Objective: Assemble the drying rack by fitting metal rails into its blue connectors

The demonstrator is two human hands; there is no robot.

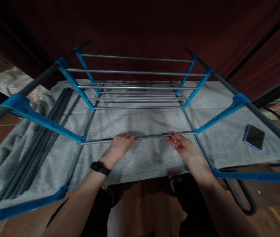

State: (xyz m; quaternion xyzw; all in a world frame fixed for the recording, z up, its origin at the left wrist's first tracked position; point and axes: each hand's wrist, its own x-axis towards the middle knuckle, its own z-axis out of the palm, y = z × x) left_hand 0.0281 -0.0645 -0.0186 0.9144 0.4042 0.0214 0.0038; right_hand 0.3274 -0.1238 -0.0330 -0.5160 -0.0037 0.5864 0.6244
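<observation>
A rack frame of grey metal tubes and blue plastic brackets stands in front of me. My left hand (121, 146) is closed over a thin grey rod (151, 136), left of its middle, with a black band on the wrist. Toward the rod's right end, my right hand (180, 143) grips it between thumb and fingers, palm partly turned up. The rod runs between a left blue bracket (48, 123) and a right blue bracket (220, 118), its ends meeting their lower tips. Farther back, several parallel rods (136, 72) span other blue brackets (74, 82).
A grey towel-like cloth (135, 121) lies beneath the rack. Several loose grey tubes (38, 144) are bundled on its left side. A phone (254, 137) rests on the cloth at right. Dark red fabric (135, 26) hangs behind. Long side tubes (270, 121) flank my arms.
</observation>
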